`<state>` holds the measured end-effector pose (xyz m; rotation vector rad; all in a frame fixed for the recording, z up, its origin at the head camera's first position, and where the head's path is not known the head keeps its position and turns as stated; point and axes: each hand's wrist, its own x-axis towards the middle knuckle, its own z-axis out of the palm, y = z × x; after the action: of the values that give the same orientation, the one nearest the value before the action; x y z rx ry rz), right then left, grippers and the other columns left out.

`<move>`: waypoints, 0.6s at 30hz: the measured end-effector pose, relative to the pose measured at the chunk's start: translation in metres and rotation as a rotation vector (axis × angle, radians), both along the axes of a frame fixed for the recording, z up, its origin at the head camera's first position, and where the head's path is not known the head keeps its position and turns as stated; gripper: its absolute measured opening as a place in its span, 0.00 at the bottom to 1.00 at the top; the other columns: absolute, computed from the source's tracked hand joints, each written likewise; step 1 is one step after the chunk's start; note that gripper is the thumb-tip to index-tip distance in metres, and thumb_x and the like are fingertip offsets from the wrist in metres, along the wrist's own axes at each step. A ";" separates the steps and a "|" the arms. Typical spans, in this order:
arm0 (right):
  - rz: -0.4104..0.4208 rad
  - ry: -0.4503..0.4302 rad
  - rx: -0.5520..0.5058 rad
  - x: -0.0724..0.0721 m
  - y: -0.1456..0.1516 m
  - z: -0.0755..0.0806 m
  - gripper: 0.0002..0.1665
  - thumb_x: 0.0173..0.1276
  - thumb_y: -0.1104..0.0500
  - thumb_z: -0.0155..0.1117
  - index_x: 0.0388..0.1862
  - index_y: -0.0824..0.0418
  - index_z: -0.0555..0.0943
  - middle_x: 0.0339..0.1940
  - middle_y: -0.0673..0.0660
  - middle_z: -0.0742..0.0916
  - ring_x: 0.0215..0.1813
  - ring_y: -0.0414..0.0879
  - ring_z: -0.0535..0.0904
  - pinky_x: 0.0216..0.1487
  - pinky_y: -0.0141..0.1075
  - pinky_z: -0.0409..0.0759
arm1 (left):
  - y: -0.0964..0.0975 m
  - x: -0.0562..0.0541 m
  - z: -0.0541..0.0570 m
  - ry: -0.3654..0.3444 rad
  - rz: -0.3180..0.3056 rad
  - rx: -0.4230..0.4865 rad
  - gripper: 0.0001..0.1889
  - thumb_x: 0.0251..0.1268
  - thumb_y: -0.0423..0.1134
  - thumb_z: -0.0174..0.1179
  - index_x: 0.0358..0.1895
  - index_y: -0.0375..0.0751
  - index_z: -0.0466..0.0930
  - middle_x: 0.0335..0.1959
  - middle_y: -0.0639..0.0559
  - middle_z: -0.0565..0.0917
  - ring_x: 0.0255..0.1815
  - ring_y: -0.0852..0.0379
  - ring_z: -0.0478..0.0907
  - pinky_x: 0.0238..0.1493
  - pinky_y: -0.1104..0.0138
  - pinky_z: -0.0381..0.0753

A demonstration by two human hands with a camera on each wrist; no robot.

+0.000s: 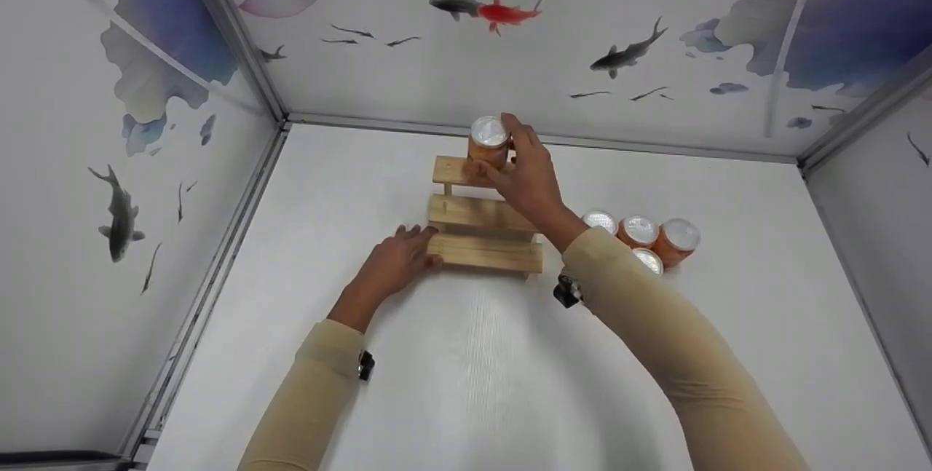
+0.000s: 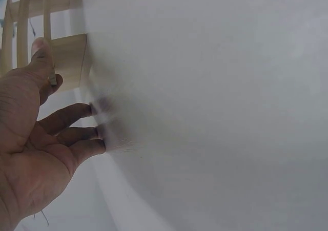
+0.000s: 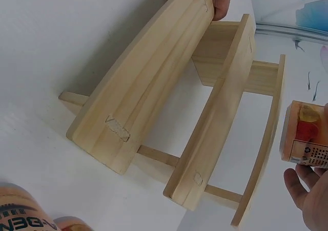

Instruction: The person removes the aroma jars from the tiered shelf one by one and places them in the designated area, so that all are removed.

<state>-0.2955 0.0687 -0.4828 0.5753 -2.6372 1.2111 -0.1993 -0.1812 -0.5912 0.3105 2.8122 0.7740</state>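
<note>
A light wooden three-step rack (image 1: 484, 252) stands on the white table. My left hand (image 1: 393, 263) pinches the left end of its lowest step, as the left wrist view shows, with thumb and index finger on the board and the other fingertips by the table. An orange can (image 1: 489, 135) with a silvery lid is upright in my right hand (image 1: 533, 178), over the left part of the top step (image 1: 448, 170). From the right wrist view I cannot tell whether the can's base (image 3: 285, 133) touches the board.
Several similar orange cans (image 1: 677, 242) stand grouped on the table to the right of the rack, partly behind my right forearm. White panels printed with fish (image 1: 625, 57) border the table at the back and both sides.
</note>
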 end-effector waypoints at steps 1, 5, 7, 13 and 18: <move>-0.001 0.003 0.000 0.000 0.001 0.000 0.51 0.75 0.55 0.80 0.88 0.62 0.63 0.75 0.68 0.79 0.71 0.62 0.83 0.68 0.54 0.88 | 0.000 0.000 0.000 0.000 0.001 -0.001 0.37 0.83 0.61 0.59 0.86 0.48 0.69 0.84 0.32 0.71 0.87 0.26 0.63 0.85 0.37 0.69; -0.007 0.016 -0.007 0.001 0.007 -0.001 0.51 0.74 0.55 0.81 0.87 0.62 0.64 0.74 0.68 0.80 0.71 0.63 0.83 0.67 0.55 0.88 | 0.000 0.000 -0.001 -0.003 0.002 0.004 0.37 0.83 0.62 0.59 0.86 0.48 0.69 0.84 0.32 0.71 0.87 0.26 0.63 0.85 0.37 0.69; -0.009 0.024 -0.015 0.001 0.010 -0.002 0.51 0.73 0.54 0.81 0.87 0.63 0.65 0.74 0.68 0.80 0.71 0.62 0.84 0.67 0.55 0.88 | 0.000 0.000 -0.001 -0.005 0.001 0.007 0.37 0.83 0.62 0.58 0.86 0.49 0.69 0.84 0.32 0.71 0.87 0.27 0.63 0.84 0.36 0.69; -0.011 0.036 -0.026 0.003 0.019 -0.002 0.51 0.73 0.55 0.82 0.86 0.63 0.65 0.74 0.68 0.80 0.70 0.62 0.84 0.66 0.54 0.89 | 0.001 0.001 0.001 -0.017 0.003 0.002 0.37 0.83 0.62 0.59 0.86 0.49 0.69 0.84 0.32 0.70 0.88 0.27 0.62 0.84 0.34 0.68; -0.022 0.040 -0.010 0.004 0.025 0.000 0.51 0.72 0.56 0.83 0.86 0.63 0.65 0.73 0.68 0.80 0.70 0.64 0.84 0.64 0.56 0.89 | 0.002 0.001 0.003 -0.029 0.009 -0.027 0.36 0.84 0.61 0.59 0.86 0.52 0.68 0.85 0.34 0.70 0.88 0.28 0.61 0.83 0.32 0.67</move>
<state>-0.2917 0.0939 -0.4828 0.5617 -2.5955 1.1935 -0.1987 -0.1796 -0.5881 0.2796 2.7961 0.7351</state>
